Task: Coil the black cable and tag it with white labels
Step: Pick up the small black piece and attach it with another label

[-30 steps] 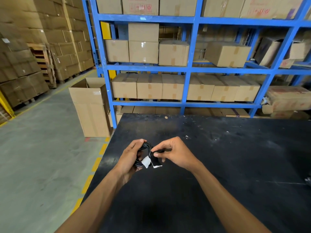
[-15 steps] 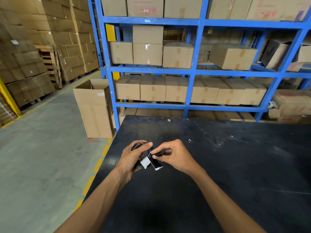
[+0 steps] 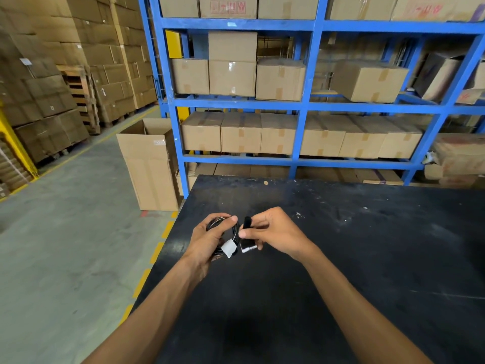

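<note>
A small coil of black cable (image 3: 215,224) sits in my left hand (image 3: 207,240), held above the near-left part of the black table (image 3: 341,258). A white label (image 3: 228,248) hangs from the coil below my thumb. My right hand (image 3: 275,232) pinches a black strap-like end (image 3: 247,222) that stands upright just right of the coil. A second white-edged tag (image 3: 248,247) hangs under my right fingers. The two hands almost touch.
An open cardboard box (image 3: 149,164) stands on the floor off the table's far-left corner. Blue shelving (image 3: 304,106) full of cartons runs behind the table. Yellow dashes mark the floor (image 3: 65,232) along the table's left edge. Stacked cartons on pallets fill the far left.
My right hand has lifted the black end upright beside the coil. The hands stay over the same spot, and my view has shifted slightly.
</note>
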The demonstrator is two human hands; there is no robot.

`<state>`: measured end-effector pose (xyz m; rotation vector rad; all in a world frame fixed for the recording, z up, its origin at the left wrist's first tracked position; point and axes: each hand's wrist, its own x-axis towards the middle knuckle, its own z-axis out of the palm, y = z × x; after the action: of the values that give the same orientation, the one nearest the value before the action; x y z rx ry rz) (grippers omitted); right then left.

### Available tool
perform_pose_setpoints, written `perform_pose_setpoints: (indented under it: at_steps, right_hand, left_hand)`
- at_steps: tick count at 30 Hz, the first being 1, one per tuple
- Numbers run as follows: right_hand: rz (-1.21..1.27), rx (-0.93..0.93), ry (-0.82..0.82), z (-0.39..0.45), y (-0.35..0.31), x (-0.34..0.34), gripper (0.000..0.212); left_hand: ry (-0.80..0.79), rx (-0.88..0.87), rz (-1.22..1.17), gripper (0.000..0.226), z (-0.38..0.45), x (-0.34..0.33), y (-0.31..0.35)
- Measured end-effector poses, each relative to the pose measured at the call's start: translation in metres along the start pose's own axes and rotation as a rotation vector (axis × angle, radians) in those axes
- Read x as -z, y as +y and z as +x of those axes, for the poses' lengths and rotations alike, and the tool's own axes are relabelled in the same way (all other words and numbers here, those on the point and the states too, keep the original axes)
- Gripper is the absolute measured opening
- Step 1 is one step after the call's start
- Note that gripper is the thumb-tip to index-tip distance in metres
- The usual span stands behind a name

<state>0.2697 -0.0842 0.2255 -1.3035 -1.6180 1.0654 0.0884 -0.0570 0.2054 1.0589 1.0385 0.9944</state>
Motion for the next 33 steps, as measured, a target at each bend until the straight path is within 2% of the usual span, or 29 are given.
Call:
perform_pose_setpoints:
  at_steps: [5,12,17,23,27,33]
  right_hand:
    - [0.029,-0.043,-0.070,0.001,-0.004,0.001,0.011]
    - [-0.094,0.013,0.026,0.002,-0.004,-0.007,0.006]
    - [-0.013,0.032,0.050,-0.004,-0.007,-0.004,0.005]
    - [0.039,0.071,0.043,-0.012,-0.005,0.000,0.006]
    - [0.099,0.116,0.095,-0.016,-0.002,-0.005,0.007]
    - [0.155,0.151,0.230,-0.017,0.001,-0.014,0.003]
  left_hand:
    - [0.009,-0.022,0.016,0.022,-0.004,0.003,0.003]
    - [-0.083,-0.016,-0.045,0.013,-0.006,0.004,0.003]
    - [-0.150,0.027,-0.022,0.027,-0.009,0.004,0.007]
    - [-0.203,0.042,-0.055,0.030,-0.011,0.005,0.009]
    - [-0.196,0.047,-0.078,0.031,-0.011,0.002,0.011]
    - [-0.166,0.054,-0.089,0.018,-0.013,-0.002,0.016]
